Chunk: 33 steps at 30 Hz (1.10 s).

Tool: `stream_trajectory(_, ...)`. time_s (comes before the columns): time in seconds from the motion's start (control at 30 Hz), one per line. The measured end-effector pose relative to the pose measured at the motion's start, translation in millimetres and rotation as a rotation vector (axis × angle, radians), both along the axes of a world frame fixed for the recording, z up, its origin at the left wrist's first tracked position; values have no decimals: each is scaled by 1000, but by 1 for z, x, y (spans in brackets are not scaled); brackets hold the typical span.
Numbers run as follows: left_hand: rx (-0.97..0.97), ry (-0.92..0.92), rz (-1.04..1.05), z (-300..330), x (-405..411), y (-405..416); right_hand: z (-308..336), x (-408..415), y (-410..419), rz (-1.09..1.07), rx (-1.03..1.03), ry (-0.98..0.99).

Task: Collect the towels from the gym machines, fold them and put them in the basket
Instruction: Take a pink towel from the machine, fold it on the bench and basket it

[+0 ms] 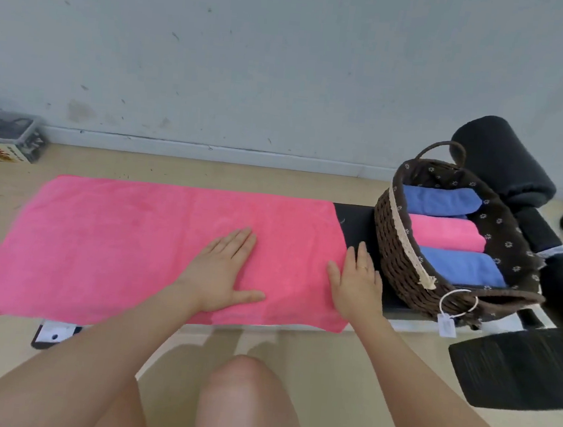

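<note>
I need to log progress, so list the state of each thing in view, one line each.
Pink towel: spread flat on the bench, not yet folded.
Left hand: open, palm flat on the pink towel.
Right hand: open, pressing the towel's right edge.
Basket: upright on the bench, beside the towel.
Folded towels: three in the basket, blue, pink, blue.
Tag: hanging from the basket's near end.

I see the towel [153, 245] spread flat along the bench [355, 220], covering its left and middle; my left hand [224, 276] lies flat on it, my right hand [357, 286] at its right edge; the basket [394, 238] stands on the bench just right of that hand, three rolled towels [446, 233] side by side in it; a box [8, 140] sits far left by the wall [254, 55].
</note>
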State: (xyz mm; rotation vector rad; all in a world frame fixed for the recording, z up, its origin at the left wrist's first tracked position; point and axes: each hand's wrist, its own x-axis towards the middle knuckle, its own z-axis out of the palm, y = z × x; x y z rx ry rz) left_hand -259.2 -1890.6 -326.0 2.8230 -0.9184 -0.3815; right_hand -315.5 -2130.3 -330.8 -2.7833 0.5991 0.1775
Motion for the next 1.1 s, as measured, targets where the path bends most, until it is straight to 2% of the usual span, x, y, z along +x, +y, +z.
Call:
stream_trajectory(0.13,25,-10,-62,4,-39,1,3,-41,14,-117,144,-330)
stream_trajectory(0.23,59,-27,-51,4,-57,1,-3,-63,7,-382,348,-235)
stream_trajectory(0.33,83,-29,-10,1,-68,-1,-13,-70,6,-440,608,-78)
stream_trajectory(0.4,115,1,6,-3,-73,-2,-15,-70,13,-487,884,-104)
stream_trajectory(0.47,146,17,13,-6,-74,-3,-14,-69,17,-545,1028,-141)
stream_trajectory(0.57,189,5,-16,-7,-74,-4,-14,-67,17,-603,1046,-183)
stream_trajectory(0.67,199,0,-34,-9,-75,-4,-11,-66,18,-573,979,-320)
stream_trajectory(0.87,173,30,-62,-3,-70,-2,25,-51,48,-268,928,-470)
stream_trajectory(0.97,-86,-46,23,8,-63,10,44,-34,76,-126,912,-447)
stream_trajectory(1.1,-390,-139,258,20,-55,61,61,-5,125,31,892,-415)
